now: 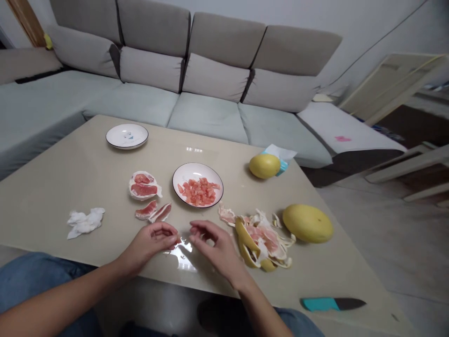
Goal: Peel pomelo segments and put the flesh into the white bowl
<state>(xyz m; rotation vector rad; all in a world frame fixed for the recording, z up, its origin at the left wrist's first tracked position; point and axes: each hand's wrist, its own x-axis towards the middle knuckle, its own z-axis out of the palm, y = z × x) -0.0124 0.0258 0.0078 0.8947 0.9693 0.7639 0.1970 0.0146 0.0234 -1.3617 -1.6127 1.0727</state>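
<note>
A crumpled white tissue [86, 222] lies at the near left of a glossy, pale counter [70, 182], with a dark-rimmed white plate [121, 133] at the far left. Right of them sits a partly peeled red-fleshed fruit [143, 189], and just nearer, two loose segments [147, 210] lie side by side. Close by on the near side, a person's left hand [153, 241] is curled, thumb near the fingers; whether it pinches a small reddish bit cannot be told. Beyond, a second plate [192, 170] carries pink fruit pieces [199, 192]. The right hand [219, 248], fingers bent, leaves a narrow gap at the thumb, between the left hand and a heap of yellow rind and pale peelings [264, 241]. At far right, a yellow fruit [264, 166] rests against a blue-and-white packet [283, 157]; nearer, a larger yellow fruit [307, 223] lies beside the heap. A teal-handled knife [333, 304] lies near right.
</note>
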